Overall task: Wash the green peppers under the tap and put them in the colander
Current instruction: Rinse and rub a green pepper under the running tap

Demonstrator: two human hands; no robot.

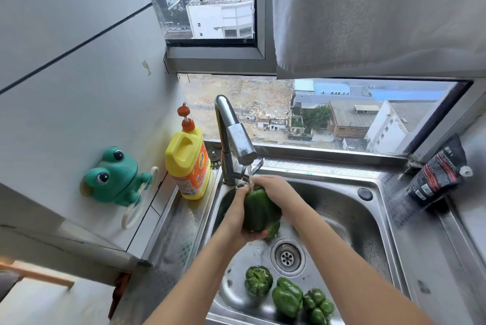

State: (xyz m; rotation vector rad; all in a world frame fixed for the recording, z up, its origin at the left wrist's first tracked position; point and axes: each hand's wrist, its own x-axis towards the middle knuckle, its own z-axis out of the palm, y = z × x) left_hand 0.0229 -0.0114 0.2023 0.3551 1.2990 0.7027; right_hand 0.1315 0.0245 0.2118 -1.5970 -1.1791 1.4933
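Observation:
A green pepper (259, 210) is held under the running tap (238, 140) over the steel sink (349, 209). My left hand (240, 217) cups it from the left and below. My right hand (274, 188) wraps its top from the right. Water streams onto the pepper's upper end. Another green piece (273, 231) shows just beneath the held pepper. Three more green peppers lie on the sink floor near the front: one stem-up (258, 280), one in the middle (287, 297), one at the right (318, 306). No colander is in view.
The drain (287, 257) sits mid-sink. A yellow detergent bottle (188, 161) stands left of the tap, with a green frog holder (115, 177) on the wall beside it. A black pouch (438, 173) leans at the right. A window runs behind the sink, and a cloth (368, 14) hangs above.

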